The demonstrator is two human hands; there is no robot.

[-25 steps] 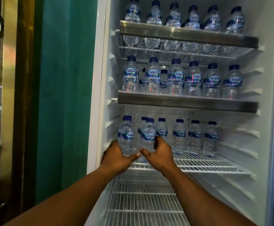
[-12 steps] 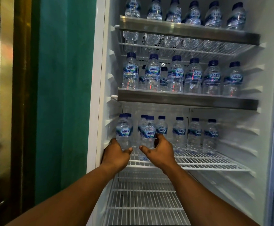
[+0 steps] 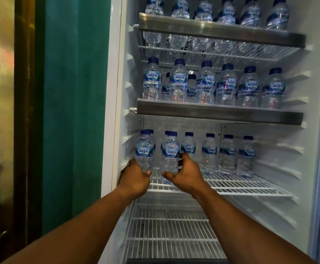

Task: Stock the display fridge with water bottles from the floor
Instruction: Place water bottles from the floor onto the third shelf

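Observation:
The open display fridge (image 3: pixel 115 92) has a white wire shelf (image 3: pixel 250 189) at hand height. My left hand (image 3: pixel 134 178) grips the base of a clear blue-capped water bottle (image 3: pixel 144 149) at the shelf's left end, close to the fridge wall. My right hand (image 3: pixel 185 174) curls round a second water bottle (image 3: pixel 170 155) beside it, thumb across its lower front, fingers on its right side. Both bottles stand upright near the shelf's front edge. Several more bottles (image 3: pixel 227 153) line the back of this shelf.
The two upper shelves (image 3: pixel 220 113) hold full rows of bottles behind metal front rails. A lower wire shelf (image 3: pixel 170 235) lies bare below my arms. A green wall (image 3: pixel 73 111) and a gold frame (image 3: pixel 8 111) stand to the left of the fridge.
Both hands have pushed the two bottles a little deeper onto the wire shelf, in front of the back row. My right hand's grip looks looser than before.

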